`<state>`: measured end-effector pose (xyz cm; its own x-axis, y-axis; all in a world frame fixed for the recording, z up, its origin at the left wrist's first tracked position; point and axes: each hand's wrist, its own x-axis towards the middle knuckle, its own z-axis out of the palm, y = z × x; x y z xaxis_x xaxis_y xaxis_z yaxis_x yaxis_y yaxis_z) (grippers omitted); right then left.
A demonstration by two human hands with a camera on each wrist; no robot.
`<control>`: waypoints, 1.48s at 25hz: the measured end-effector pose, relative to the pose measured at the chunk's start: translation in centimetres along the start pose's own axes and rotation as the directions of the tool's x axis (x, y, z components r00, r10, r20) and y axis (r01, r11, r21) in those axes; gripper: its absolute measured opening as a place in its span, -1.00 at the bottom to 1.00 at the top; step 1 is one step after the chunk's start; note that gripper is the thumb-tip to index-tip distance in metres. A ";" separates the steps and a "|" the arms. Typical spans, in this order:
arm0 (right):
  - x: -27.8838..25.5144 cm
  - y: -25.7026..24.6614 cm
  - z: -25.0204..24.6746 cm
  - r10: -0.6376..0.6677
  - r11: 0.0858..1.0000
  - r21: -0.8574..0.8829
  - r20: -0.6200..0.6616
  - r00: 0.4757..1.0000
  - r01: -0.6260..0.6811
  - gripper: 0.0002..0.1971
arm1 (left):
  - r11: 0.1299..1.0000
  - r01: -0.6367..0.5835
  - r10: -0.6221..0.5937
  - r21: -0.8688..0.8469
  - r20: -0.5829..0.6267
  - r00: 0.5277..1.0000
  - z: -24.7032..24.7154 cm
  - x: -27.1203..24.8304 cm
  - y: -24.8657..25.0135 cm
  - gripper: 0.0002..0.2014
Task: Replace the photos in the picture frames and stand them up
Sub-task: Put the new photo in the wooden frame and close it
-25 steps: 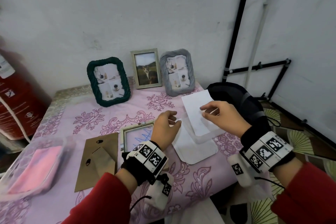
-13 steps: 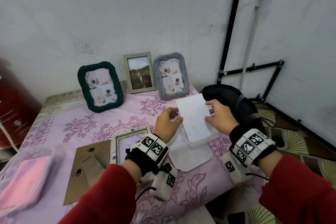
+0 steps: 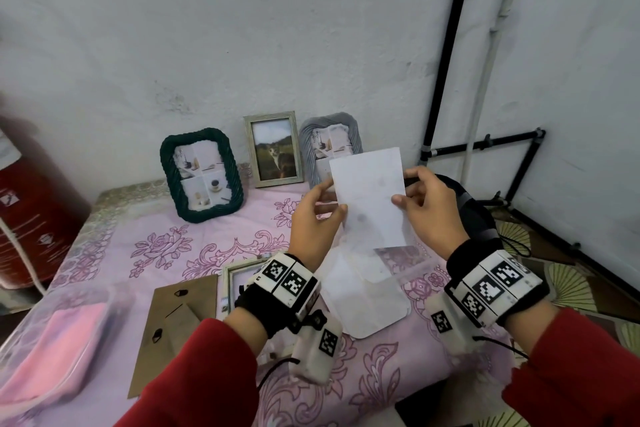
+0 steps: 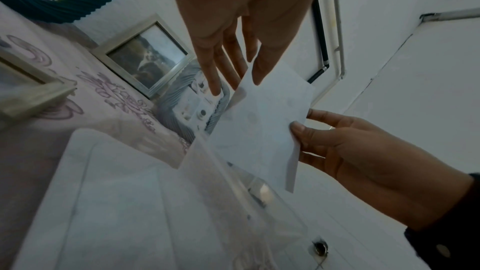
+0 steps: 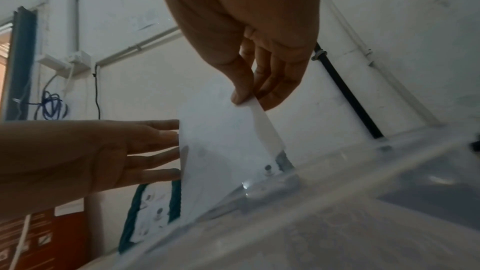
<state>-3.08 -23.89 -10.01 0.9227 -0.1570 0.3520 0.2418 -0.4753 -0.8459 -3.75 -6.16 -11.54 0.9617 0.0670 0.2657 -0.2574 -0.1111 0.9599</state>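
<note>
a rough white wall [image 3: 311,28] backs the scene, with a black pipe [image 3: 446,55] and a white pipe [image 3: 491,45] running down it at the right. below it stands a table under a pink floral cloth [image 3: 166,246]. a red cylinder [image 3: 31,218] sits off the table's left edge, and a dark bag [image 3: 474,215] off its right edge on a fan-patterned floor.

three frames stand along the back of the table: a dark green rope frame [image 3: 202,180], a pale wooden frame [image 3: 273,149] with a cat picture, and a grey rope frame [image 3: 318,146], partly hidden behind the raised sheet. nearer, a brown backing board [image 3: 166,329] lies flat with its stand showing, just beside an opened pale frame [image 3: 239,277] lying on the cloth. a clear pouch [image 3: 367,295] lies flat to the right of that frame, and a clear bag with pink contents [image 3: 45,347] rests at the near left.

both hands are lifted over the pouch, holding a white photo sheet [image 3: 370,198] upright, its blank back toward the head camera. the left hand [image 3: 315,218] pinches the sheet's left edge, thumb in front and fingers behind. the right hand [image 3: 429,204] pinches the right edge between thumb and fingers. the sheet's lower end sits in the pouch's clear lifted mouth.
</note>
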 end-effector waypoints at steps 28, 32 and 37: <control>-5.8 -4.7 12.2 -0.113 0.993 0.097 0.580 0.807 0.069 -0.19 | 0.960 0.208 -0.225 0.188 0.075 0.971 -17.6 -6.9 -1.7 -0.18; -6.1 -4.3 12.2 -0.088 0.996 0.032 0.653 0.752 0.088 -0.18 | 0.952 0.213 -0.238 0.218 0.095 0.966 -17.8 -7.7 -2.8 -0.19; -6.4 -3.6 11.9 -0.097 0.991 -0.003 0.678 0.728 0.135 -0.18 | 0.921 0.168 -0.225 0.350 0.127 0.966 -17.5 -8.3 -3.9 -0.10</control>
<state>-6.30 -10.82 -14.00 0.8520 0.5192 0.0669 0.3636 -0.4950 -0.7892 -12.36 11.06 -15.96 0.9989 -0.0365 0.0292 -0.0423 -0.4383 0.8978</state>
